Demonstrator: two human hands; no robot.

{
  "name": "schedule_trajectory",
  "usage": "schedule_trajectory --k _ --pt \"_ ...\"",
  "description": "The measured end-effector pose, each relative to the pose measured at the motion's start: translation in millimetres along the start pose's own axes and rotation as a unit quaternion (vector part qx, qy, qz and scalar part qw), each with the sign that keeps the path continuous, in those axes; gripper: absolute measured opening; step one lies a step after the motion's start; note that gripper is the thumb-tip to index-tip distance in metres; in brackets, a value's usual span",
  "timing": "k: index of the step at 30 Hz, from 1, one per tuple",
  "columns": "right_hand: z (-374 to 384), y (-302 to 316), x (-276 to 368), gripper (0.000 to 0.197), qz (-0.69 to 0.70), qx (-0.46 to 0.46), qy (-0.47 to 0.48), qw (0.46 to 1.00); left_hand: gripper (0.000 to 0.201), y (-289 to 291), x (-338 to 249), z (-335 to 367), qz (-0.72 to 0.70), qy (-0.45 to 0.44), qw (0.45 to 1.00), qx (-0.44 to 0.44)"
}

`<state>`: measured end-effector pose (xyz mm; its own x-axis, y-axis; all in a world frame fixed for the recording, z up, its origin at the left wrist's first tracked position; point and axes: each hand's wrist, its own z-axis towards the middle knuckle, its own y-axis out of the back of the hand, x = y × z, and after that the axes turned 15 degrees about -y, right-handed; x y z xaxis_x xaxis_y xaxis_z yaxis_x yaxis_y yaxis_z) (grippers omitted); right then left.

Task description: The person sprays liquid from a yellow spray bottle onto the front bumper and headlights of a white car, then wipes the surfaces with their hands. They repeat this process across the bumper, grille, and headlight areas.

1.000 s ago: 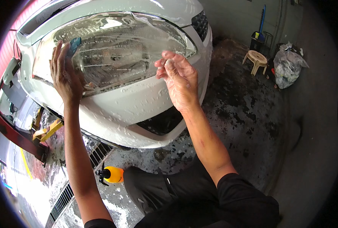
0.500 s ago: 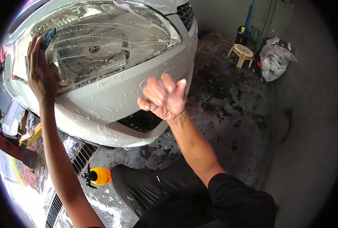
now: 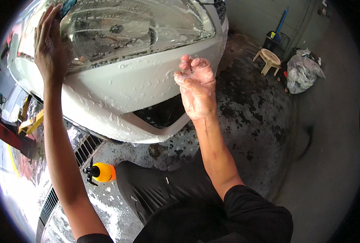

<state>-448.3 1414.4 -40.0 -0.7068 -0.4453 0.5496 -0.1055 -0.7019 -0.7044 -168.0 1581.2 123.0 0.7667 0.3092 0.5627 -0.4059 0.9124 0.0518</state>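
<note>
My left hand (image 3: 50, 48) is up against the white car's wet headlight (image 3: 107, 34), over its left part. A crumpled dark teal piece (image 3: 66, 8), its material unclear, is gripped at the fingertips near the top edge. My right hand (image 3: 198, 85), wet with whitish foam, hovers in front of the bumper (image 3: 107, 89), palm toward me. Its fingers are half curled and apart, and nothing shows in them. Water drops and suds cover the lamp and the white paint around it.
An orange spray bottle (image 3: 105, 172) with a black head stands by my knee, close to a floor drain grate (image 3: 86, 152). Farther right are a beige stool (image 3: 269, 58), a dark bucket (image 3: 271, 40) and a filled plastic bag (image 3: 303, 73). Yellow and red metal parts (image 3: 32, 123) lie left.
The view has shifted, so the car sits higher and farther right. My right hand has turned and risen, its fingers curled differently. The teal piece stays in my left hand.
</note>
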Motion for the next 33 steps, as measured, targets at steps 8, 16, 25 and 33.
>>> schedule_trajectory --k 8,16,25,33 --pt "-9 11 -3 0.044 -0.047 -0.021 -0.031 0.998 0.039 2 0 1 -0.028 0.026 0.999 0.015" --pt "-17 14 0 0.039 -0.046 -0.026 -0.049 0.997 0.045 4 -6 1 0.013 0.004 1.0 0.027" --pt "-16 15 11 0.025 0.104 0.016 -0.087 0.991 0.045 3 -7 5 -0.011 0.031 0.999 0.019" --pt "-14 5 17 0.061 0.073 0.066 -0.064 0.993 0.036 -2 -1 2 -0.026 0.025 0.999 -0.024"
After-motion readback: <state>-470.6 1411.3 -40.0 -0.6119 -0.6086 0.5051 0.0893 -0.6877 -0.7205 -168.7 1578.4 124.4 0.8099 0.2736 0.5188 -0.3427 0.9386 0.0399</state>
